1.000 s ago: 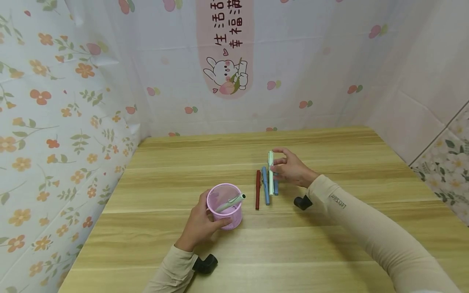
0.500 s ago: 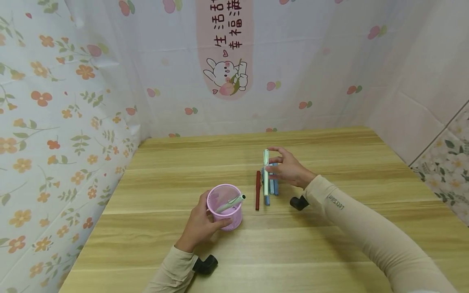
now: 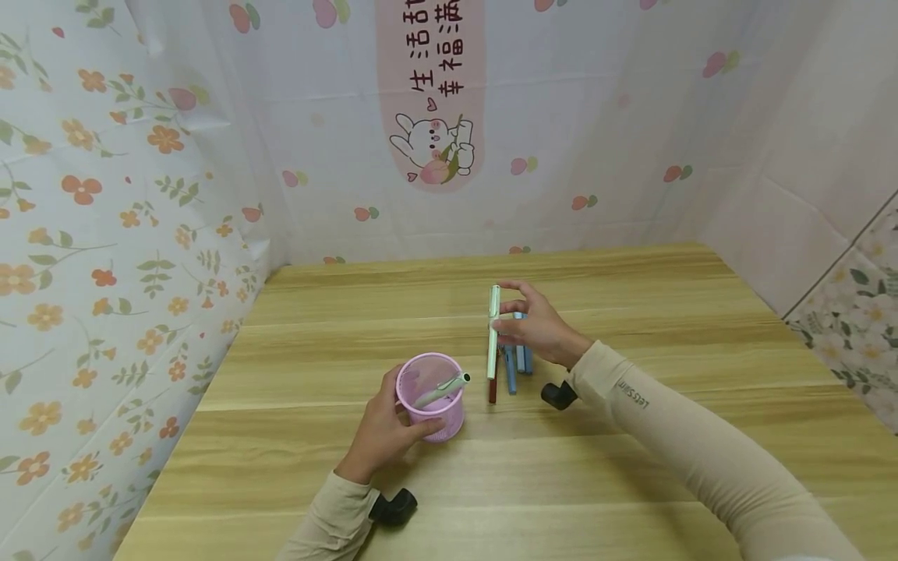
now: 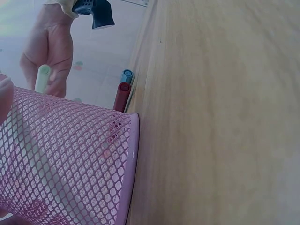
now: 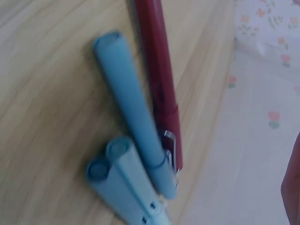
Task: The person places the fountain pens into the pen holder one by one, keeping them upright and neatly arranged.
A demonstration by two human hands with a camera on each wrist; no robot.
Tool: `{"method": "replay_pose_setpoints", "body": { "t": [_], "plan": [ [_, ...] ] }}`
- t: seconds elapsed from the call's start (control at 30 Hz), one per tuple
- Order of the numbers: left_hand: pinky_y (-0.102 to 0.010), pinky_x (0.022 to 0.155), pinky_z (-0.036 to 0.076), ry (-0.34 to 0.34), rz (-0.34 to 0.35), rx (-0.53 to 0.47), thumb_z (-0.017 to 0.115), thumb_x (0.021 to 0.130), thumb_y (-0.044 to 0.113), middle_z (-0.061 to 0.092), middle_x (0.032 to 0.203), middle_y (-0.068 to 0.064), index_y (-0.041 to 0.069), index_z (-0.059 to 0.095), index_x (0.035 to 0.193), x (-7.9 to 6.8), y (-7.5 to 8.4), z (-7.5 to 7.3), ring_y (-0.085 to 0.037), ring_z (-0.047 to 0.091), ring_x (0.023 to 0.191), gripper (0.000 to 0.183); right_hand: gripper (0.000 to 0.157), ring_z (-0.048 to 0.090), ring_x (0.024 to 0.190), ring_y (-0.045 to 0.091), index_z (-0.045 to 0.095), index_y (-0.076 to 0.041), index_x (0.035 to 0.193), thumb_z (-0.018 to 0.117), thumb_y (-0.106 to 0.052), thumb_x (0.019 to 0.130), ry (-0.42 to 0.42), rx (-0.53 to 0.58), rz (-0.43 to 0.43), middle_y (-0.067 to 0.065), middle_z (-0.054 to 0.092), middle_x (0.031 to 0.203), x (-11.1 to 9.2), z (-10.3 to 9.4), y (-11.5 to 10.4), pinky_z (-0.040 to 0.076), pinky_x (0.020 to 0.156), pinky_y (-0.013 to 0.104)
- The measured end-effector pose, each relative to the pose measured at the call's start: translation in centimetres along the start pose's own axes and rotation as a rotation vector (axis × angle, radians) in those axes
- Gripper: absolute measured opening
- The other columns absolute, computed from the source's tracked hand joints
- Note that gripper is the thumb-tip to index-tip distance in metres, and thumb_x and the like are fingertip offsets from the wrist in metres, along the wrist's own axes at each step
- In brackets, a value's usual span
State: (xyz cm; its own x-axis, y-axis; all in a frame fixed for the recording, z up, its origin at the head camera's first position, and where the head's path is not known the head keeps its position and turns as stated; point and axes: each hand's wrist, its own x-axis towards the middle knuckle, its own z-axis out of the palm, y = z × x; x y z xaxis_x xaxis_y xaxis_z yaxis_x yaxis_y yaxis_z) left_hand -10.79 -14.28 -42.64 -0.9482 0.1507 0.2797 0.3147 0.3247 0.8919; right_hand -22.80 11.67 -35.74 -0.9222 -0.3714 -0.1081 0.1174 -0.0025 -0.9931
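Observation:
My left hand (image 3: 379, 432) grips a pink mesh pen cup (image 3: 452, 417) that stands on the table. One pale green pen (image 3: 449, 384) leans inside it, its end above the rim. Between thumb and fingers, my right hand (image 3: 540, 327) pinches another pale green pen (image 3: 493, 347), raised over the pens on the table. In the head view that pen overlaps a dark red pen (image 3: 493, 392). Beside the red one lie a blue pen (image 5: 129, 101) and two more bluish pens (image 5: 133, 178), side by side in the right wrist view.
The wood-grain table (image 3: 316, 374) backs onto a white printed curtain (image 3: 316, 140). A flowered curtain (image 3: 140, 273) hangs along the left side. Each wrist carries a black camera mount, such as the left one (image 3: 394, 508).
My right hand has carried the pale green pen leftward, from over the blue pens to over the red one. The left hand and the pen cup have stayed in place.

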Motion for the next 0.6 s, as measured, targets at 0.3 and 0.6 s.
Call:
{"method": "replay_pose_setpoints", "body": {
  "t": [0.3,0.6],
  "plan": [
    [-0.053,0.094,0.05,-0.002,-0.018,0.011,0.09,0.066,0.01,0.057,0.124,-0.021,0.001,0.04,0.137,-0.1,0.0,0.0,-0.039,0.057,0.111,0.088,0.073,0.065,0.086,0.022,0.024,-0.015,0.151,0.057,0.011,0.091,-0.007,0.038,-0.068,0.015,0.044,0.114,-0.6,1.8,-0.3,0.055,0.087,0.05],
    [-0.052,0.093,0.051,0.003,-0.014,0.011,0.09,0.066,0.01,0.057,0.123,-0.021,0.001,0.04,0.138,0.0,0.1,0.0,-0.039,0.058,0.11,0.088,0.076,0.062,0.086,0.02,0.022,-0.013,0.15,0.056,0.015,0.088,0.029,0.1,-0.161,0.015,0.044,0.112,-1.2,3.6,-1.0,0.058,0.08,0.044]
  ]
}}
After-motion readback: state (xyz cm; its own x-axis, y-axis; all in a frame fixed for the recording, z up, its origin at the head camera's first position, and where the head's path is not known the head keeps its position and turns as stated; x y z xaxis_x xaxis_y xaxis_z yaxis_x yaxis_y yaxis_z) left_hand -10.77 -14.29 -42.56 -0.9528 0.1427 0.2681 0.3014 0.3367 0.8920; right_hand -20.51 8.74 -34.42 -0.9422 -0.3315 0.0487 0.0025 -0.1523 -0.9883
